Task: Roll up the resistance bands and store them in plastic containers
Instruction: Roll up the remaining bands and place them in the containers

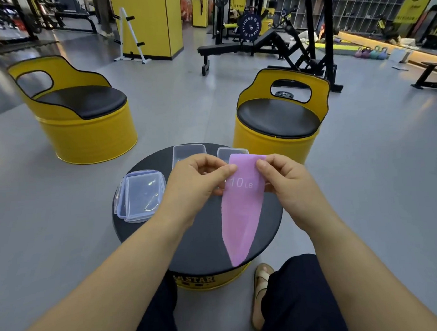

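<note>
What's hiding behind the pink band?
Behind the top of the pink band sits a clear plastic box on the round black table; only its far left corner shows. The band, pinched by the left hand and right hand, covers the rest, so I can't see inside.

Two clear containers [188, 151] at the middle of the frame partly hidden behind the hands and the pink band [241, 214], table label [194, 280] half hidden, both arms cut off at the bottom edge
</note>
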A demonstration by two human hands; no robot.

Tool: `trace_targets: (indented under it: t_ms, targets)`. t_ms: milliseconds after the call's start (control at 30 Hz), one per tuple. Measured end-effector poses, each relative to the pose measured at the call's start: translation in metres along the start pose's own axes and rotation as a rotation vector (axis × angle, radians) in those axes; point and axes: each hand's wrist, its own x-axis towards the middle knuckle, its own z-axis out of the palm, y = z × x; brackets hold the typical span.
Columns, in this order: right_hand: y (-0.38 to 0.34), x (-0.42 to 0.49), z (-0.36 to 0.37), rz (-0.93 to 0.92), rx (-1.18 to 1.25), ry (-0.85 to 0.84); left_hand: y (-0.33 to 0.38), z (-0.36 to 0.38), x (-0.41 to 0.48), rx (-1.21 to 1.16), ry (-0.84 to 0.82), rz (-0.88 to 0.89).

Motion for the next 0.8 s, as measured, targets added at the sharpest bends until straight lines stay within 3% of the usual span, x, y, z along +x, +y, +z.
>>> trace_targets:
  t_ms: [300,433,600,800]
  targets:
    - [-0.003,-0.006,0.006,-0.032,0.154,0.062,0.001,0.008,-0.008,0.010,0.050,0.090]
    - [-0.003,-0.005,0.005,0.000,0.267,0.075,-0.001,0.014,-0.010,0.001,0.018,0.040]
    - [-0.003,-0.008,0.000,-0.037,0.185,0.027,0.000,0.016,-0.013,-0.080,-0.045,-0.048]
    - [-0.006,-0.008,-0.004,-0.089,0.047,0.027,-0.005,0.014,-0.015,0.027,0.012,0.091]
